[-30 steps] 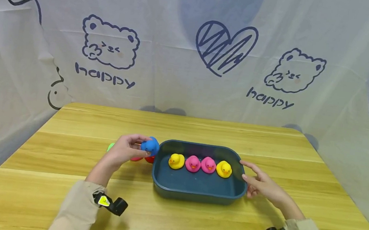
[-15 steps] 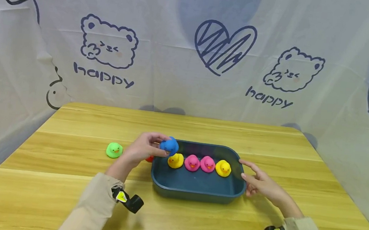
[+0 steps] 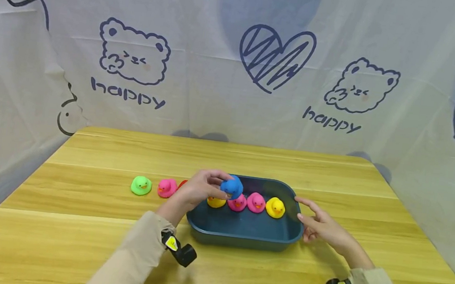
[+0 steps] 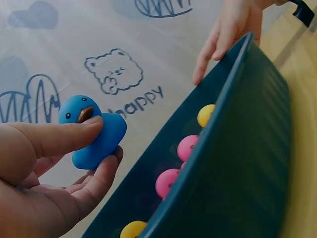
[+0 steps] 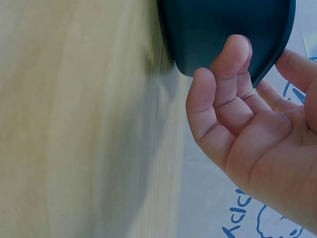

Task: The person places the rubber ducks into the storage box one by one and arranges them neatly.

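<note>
A blue rubber duck [image 3: 232, 187] is pinched between the thumb and fingers of my left hand [image 3: 201, 189], above the left half of a dark teal tub [image 3: 241, 243]. In the left wrist view the blue duck [image 4: 91, 131] is tilted, its beak partly behind my thumb. Inside the tub, yellow duck [image 3: 276, 208], pink duck [image 3: 256, 203], a second pink duck and a partly hidden second yellow duck [image 3: 215, 202] stand in a row. My right hand [image 3: 324, 230] touches the tub's right end with extended index finger and thumb; its other fingers are loosely bent.
Left of the tub, on the wooden table [image 3: 52, 234], sit a green duck [image 3: 141, 185] and a pink duck [image 3: 167, 187]. Something red [image 3: 182, 184] shows beside them, mostly hidden by my left hand. A printed white cloth [image 3: 204, 88] hangs behind the table.
My left hand has carried the blue duck rightward from beside the tub to over it. Green and pink ducks on the table have come into sight. My right hand stays put.
</note>
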The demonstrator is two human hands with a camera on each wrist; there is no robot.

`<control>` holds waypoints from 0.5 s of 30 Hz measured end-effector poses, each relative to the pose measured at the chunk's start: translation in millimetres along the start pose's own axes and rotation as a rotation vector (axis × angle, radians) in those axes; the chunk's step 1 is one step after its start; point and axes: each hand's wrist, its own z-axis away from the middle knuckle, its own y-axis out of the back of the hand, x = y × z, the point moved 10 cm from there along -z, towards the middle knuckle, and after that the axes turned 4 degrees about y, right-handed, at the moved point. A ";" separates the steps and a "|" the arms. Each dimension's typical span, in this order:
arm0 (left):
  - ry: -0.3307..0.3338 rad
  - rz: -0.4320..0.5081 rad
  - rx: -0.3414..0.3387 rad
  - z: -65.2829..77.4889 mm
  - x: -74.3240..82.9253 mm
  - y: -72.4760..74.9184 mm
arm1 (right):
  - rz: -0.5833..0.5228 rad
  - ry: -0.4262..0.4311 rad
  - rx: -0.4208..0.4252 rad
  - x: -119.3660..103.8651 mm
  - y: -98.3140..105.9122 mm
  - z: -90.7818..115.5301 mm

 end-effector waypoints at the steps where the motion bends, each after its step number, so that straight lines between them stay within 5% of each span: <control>1: 0.008 0.000 -0.002 -1.2 -0.8 -2.5 | 0.001 -0.001 0.000 0.2 -0.1 -0.1; 15: 0.095 0.072 -0.001 -17.6 -10.5 -44.2 | -0.003 0.002 0.003 -0.1 -0.6 0.0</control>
